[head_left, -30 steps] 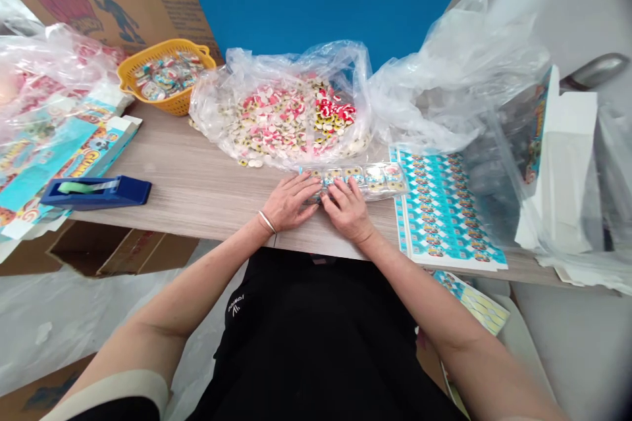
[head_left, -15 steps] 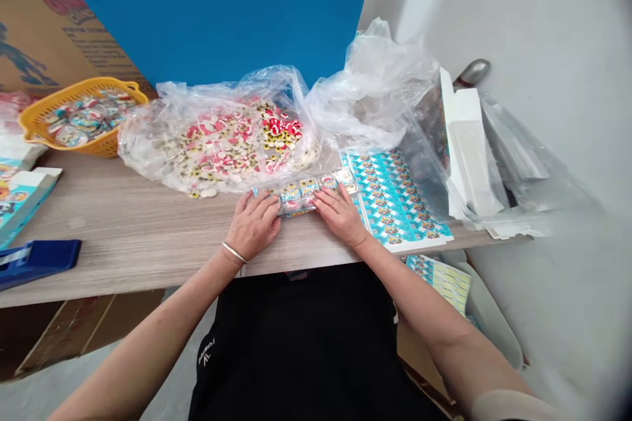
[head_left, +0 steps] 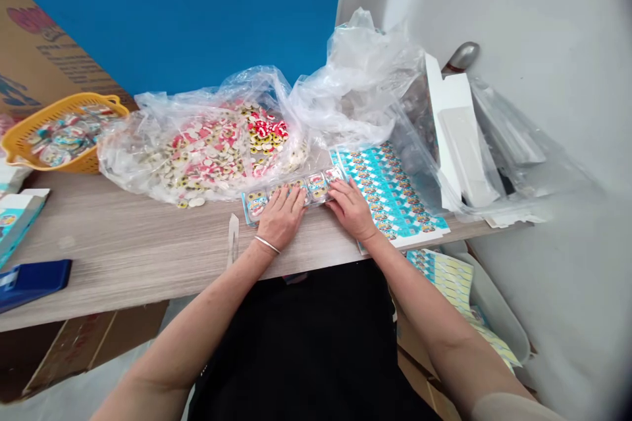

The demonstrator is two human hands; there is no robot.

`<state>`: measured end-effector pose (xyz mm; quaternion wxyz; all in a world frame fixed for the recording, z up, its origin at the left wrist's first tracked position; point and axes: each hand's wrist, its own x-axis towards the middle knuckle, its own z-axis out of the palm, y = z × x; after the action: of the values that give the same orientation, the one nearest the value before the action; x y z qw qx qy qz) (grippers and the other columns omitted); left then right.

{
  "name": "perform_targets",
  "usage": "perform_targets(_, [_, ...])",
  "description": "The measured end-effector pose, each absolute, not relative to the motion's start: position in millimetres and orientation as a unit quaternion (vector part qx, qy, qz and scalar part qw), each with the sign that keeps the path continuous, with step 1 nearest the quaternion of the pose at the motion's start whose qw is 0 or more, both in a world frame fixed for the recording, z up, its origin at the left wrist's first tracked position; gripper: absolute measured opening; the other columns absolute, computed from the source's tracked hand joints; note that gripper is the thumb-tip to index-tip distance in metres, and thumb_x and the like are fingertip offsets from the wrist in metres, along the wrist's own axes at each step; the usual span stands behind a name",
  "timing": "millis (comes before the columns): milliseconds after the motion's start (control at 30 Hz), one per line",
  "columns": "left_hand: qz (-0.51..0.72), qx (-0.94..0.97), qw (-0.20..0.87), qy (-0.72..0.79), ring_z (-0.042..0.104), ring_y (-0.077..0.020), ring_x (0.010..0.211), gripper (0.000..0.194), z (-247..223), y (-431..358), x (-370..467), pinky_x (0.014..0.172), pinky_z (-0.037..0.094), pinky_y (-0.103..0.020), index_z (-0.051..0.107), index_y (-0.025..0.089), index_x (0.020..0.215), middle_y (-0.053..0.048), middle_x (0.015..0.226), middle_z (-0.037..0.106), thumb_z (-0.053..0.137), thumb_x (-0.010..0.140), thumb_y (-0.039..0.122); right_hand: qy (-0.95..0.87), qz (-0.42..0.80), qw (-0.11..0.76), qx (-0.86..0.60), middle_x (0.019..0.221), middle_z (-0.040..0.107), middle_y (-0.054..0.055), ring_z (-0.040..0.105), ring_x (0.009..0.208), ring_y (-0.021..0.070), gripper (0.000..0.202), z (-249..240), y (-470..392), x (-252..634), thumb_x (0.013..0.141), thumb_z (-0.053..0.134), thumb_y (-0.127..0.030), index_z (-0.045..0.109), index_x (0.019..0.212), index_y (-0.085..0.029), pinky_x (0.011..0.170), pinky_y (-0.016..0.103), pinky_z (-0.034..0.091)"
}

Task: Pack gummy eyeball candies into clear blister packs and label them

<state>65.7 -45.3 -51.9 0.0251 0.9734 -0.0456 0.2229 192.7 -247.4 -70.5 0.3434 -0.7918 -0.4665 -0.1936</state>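
A clear plastic blister strip (head_left: pixel 255 206) with gummy candies in its several square cups lies near the table's front edge. My left hand (head_left: pixel 282 216) rests flat over the middle of the strip, fingers stretched out and hiding some cups. Over the strip's right end, my right hand (head_left: pixel 353 212) touches the near edge with extended fingers. Just right of that hand are printed blue label sheets (head_left: pixel 390 191). Behind the strip, a large clear bag (head_left: pixel 162 112) holds many loose red, white and yellow-green candies.
A yellow basket (head_left: pixel 74 102) of wrapped pieces stands at the far left. A blue tape dispenser (head_left: pixel 37 281) sits on the left front. A pale pointed strip (head_left: pixel 234 237) lies left of my left hand. White cartons (head_left: pixel 459 138) and crumpled plastic (head_left: pixel 365 79) crowd the right side.
My left hand has moved right, from the strip's left end onto its middle, uncovering the left cups. The pale pointed strip now shows on the table. The view has shifted somewhat.
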Motion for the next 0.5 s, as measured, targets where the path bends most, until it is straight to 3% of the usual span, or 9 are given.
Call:
perform_targets(200, [0.247, 0.967, 0.041, -0.042, 0.049, -0.035, 0.137, 0.048, -53, -48, 69, 0.113, 0.042, -0.052, 0.052, 0.016, 0.146, -0.015, 0.144, 0.057, 0.05, 0.1, 0.032, -0.442, -0.165, 0.372, -0.799, 0.132, 0.067, 0.013, 0.053, 0.136, 0.0257, 0.023, -71, -256, 197, 0.1, 0.052, -0.026, 0.067, 0.117, -0.021, 0.114, 0.048, 0.046])
perform_targets(500, [0.274, 0.961, -0.005, -0.038, 0.056, -0.0366, 0.13, 0.042, -54, -51, 73, 0.108, 0.047, -0.05, 0.061, 0.014, 0.135, -0.014, 0.139, 0.061, 0.054, 0.099, 0.035, -0.394, -0.158, 0.392, -0.816, 0.121, 0.068, 0.013, 0.057, 0.127, 0.0289, 0.014, -70, -244, 194, 0.096, 0.058, -0.031, 0.066, 0.105, -0.023, 0.108, 0.053, 0.047])
